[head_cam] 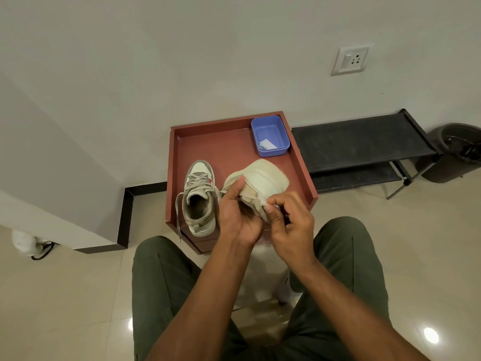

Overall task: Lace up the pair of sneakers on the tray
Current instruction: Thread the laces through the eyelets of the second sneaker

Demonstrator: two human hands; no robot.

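- Right hand (291, 225), lower centre-right of the frame: thumb and fingers curled, pinching a pale lace end (261, 201) against the edge of the held sneaker.
- Left hand (235, 217), just left of the right hand: fingers wrapped round the near side of the held sneaker, thumb raised along its sole edge.
- Held sneaker (263, 179), centre of the frame: tipped so its cream sole faces the camera, lifted over the near right part of the tray; whether it touches the tray cannot be told.
- Second sneaker (199, 196), left of the hands: upright on the tray floor, white and grey with red accents, laced, toe pointing up-frame; one loose lace (177, 214) trails over the tray's near-left edge.
- Wooden tray (226, 144), reddish-brown, centre of the frame, against the wall.
- Blue plastic container (270, 135), in the tray's upper right corner, holding a white scrap.
- Black shoe rack (364, 142), right of the tray; dark bin (458, 152) at the far right edge.
- Wall socket (351, 59), upper right.
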